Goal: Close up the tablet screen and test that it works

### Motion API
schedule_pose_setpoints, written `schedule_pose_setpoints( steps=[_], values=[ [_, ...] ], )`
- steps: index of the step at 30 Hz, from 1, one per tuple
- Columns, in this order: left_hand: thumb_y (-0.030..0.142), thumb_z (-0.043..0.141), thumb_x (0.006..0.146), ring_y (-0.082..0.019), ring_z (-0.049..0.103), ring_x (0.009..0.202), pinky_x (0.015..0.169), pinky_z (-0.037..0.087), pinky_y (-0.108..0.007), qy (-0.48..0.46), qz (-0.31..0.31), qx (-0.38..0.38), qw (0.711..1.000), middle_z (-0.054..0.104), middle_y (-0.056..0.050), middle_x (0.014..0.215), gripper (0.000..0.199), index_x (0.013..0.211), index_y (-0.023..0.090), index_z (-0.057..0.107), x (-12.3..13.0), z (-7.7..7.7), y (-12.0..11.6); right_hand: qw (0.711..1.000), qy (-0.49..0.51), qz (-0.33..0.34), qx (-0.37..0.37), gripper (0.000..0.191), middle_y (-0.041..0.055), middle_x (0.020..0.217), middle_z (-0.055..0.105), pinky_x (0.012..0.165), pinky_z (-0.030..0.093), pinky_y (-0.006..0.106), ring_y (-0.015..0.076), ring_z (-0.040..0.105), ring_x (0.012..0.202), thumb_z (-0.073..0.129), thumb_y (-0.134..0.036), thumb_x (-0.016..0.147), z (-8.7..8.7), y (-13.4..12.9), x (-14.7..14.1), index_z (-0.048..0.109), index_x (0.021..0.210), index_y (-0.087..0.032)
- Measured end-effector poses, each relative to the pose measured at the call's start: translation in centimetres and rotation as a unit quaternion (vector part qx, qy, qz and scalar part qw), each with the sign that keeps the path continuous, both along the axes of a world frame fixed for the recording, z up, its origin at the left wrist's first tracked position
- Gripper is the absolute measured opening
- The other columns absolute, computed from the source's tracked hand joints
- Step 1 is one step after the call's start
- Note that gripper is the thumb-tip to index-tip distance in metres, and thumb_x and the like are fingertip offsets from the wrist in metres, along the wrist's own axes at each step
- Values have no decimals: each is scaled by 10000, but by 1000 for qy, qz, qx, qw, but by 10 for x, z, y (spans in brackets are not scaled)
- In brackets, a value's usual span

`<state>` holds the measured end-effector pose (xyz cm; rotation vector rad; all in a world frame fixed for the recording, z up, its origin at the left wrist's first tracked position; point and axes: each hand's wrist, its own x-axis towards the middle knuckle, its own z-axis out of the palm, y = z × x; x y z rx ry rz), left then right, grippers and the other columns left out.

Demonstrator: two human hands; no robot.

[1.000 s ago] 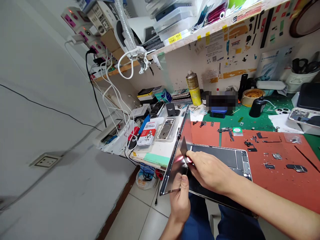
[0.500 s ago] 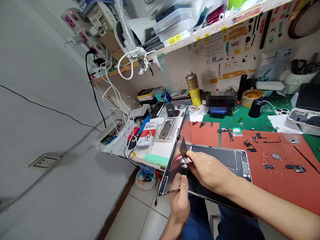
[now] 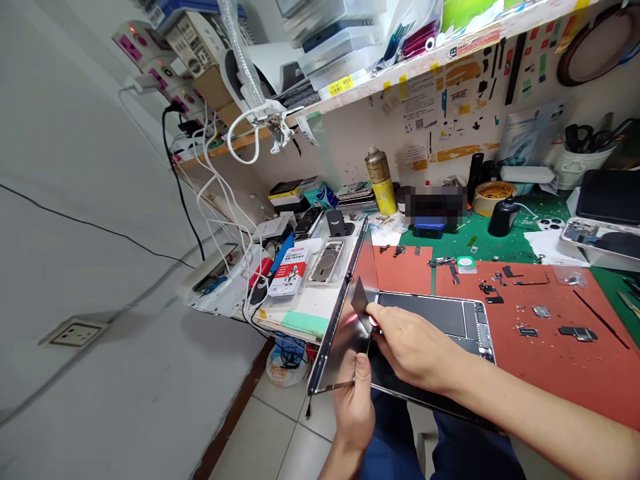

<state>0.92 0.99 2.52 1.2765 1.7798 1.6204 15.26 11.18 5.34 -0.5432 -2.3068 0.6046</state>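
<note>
An opened tablet (image 3: 453, 317) lies on the bench's near edge, with its battery and circuit parts exposed. Its screen panel (image 3: 336, 363) is tilted up along the left side, shiny metal backing facing the body. My left hand (image 3: 356, 393) grips the lower corner of that panel, thumb on the inner face. Inside the gap between panel and body, my right hand (image 3: 407, 340) is closed round a tool with a thin, flat grey blade (image 3: 359, 303). The blade stands close to the panel; whether it touches cannot be made out. A small pink-red part shows at the fingers.
Small phone parts (image 3: 541, 311) lie scattered on the red mat (image 3: 540, 367), over a green mat (image 3: 470, 233). A yellow spray can (image 3: 381, 183) and black bottle (image 3: 503, 217) stand behind. Left are a boxed battery (image 3: 289, 270), a phone back housing (image 3: 327, 261) and white cables (image 3: 220, 180).
The whole view has shifted slightly, so things appear a little further left. Both hands keep their grips, and the screen panel stays tilted at about the same angle.
</note>
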Motion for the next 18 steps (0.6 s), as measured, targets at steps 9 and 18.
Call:
schedule_pose_setpoints(
  steps=[9, 18],
  values=[
    [610, 589, 1036, -274, 721, 1277, 1179, 499, -367, 17, -4, 16, 1000, 794, -107, 1331, 463, 1212, 238, 799, 0, 2, 1, 1000, 13, -12, 15, 297, 126, 1014, 724, 743, 550, 384, 247, 663, 845, 373, -170, 1099, -3, 2, -3, 503, 1357, -103],
    [813, 705, 835, -225, 624, 586, 560, 520, -323, 7, 55, -74, 996, 607, 6, 560, 587, 667, 256, 630, -11, -11, -4, 975, 116, -165, -98, 113, 24, 856, 690, 572, 485, 273, 159, 640, 670, 520, -174, 1031, 31, -28, 38, 527, 1141, -201]
  ],
)
